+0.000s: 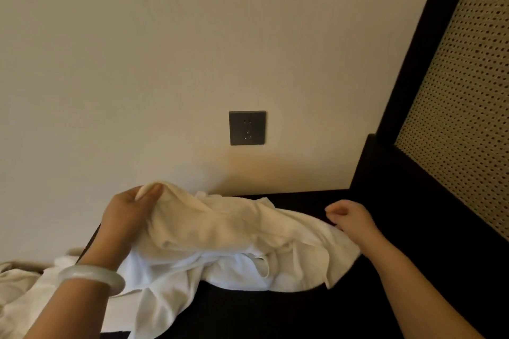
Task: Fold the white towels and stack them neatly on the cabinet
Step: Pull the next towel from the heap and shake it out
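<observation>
A crumpled white towel point(220, 245) lies bunched across the dark cabinet top point(303, 311), one end drooping over the cabinet's left edge. My left hand point(129, 215), with a pale bangle on the wrist, pinches a raised corner of the towel at the far left. My right hand point(349, 217) rests at the towel's right end with fingers curled; whether it grips the cloth is hard to tell. More white cloth point(19, 292) lies at the lower left, beyond the cabinet.
A cream wall rises behind the cabinet with a dark power socket point(247, 128) above it. On the right stands a dark-framed headboard with a woven cane panel point(462, 107), right against the cabinet.
</observation>
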Tool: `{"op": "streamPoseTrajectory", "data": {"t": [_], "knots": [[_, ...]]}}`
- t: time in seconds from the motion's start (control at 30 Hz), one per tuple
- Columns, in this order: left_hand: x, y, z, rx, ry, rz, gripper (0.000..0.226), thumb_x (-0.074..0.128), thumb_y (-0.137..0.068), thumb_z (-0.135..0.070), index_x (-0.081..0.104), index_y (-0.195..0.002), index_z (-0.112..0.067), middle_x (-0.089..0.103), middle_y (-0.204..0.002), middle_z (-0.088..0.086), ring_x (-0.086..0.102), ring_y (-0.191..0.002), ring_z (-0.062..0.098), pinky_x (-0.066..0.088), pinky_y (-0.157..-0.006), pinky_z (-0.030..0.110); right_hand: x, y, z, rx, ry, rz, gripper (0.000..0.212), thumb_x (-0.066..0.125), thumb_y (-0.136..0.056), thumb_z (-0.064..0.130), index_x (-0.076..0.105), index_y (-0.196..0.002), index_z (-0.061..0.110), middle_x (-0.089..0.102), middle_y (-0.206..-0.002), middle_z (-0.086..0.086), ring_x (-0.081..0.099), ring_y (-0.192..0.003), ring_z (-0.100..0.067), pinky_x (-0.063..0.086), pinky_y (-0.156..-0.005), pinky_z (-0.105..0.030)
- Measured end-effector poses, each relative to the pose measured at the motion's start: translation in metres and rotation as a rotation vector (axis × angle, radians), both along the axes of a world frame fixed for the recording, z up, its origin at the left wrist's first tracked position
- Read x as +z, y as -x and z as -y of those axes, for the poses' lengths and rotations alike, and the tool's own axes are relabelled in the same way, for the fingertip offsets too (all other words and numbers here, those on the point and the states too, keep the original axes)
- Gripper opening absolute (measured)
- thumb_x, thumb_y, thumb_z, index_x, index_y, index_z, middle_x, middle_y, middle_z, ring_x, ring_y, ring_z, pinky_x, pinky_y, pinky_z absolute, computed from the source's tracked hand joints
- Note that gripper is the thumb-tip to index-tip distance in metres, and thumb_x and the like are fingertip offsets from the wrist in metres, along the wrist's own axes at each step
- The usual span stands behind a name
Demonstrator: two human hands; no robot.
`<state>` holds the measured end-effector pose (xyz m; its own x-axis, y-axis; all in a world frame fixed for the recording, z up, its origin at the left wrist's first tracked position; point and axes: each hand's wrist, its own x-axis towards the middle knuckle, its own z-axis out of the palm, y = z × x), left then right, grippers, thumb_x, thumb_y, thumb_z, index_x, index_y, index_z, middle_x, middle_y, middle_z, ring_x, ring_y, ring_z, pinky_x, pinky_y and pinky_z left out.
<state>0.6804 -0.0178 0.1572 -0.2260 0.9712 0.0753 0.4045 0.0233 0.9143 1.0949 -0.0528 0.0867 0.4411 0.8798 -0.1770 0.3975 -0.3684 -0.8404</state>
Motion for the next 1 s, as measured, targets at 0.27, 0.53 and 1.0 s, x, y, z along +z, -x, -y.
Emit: {"op": "streamPoseTrajectory", "data": {"t": [0.27,0.53,1.0], "knots": [[0.003,-0.004,0.008,0.047,-0.002,0.027,0.022,0.065,-0.091,-0.042,0.068,-0.077,-0.025,0.069,-0.078,-0.003,0.063,-0.078,0.017,0.049,-0.073,0.040,-0.050,0.015,0.016,0.300,0.189,0.261,0.051,0.084,-0.074,0.025,0.052,-0.114,0.023,0.046,-0.114,0.010,0.051,-0.100,-0.005,0.042,-0.078,-0.017],[0.000,-0.019,0.021,0.039,0.047,0.046,0.021,0.065,-0.091,-0.040,0.070,-0.079,-0.023,0.071,-0.080,0.003,0.066,-0.083,0.025,0.051,-0.079,0.044,-0.063,0.019,0.030,0.059,0.145,0.356,0.019,0.069,-0.090,0.020,0.055,-0.077,0.016,0.054,-0.091,0.003,0.051,-0.071,-0.005,0.046,-0.064,-0.023],[0.059,-0.118,0.043,-0.319,0.013,0.228,0.029,0.055,-0.099,-0.017,0.063,-0.075,-0.030,0.067,-0.062,-0.008,0.062,-0.061,-0.011,0.041,-0.050,0.002,0.140,0.156,0.011,0.222,-0.332,-0.179,0.050,0.054,-0.100,0.033,0.059,-0.093,-0.016,0.052,-0.074,-0.023,0.048,-0.071,-0.021,0.037,-0.065,-0.032]]}}
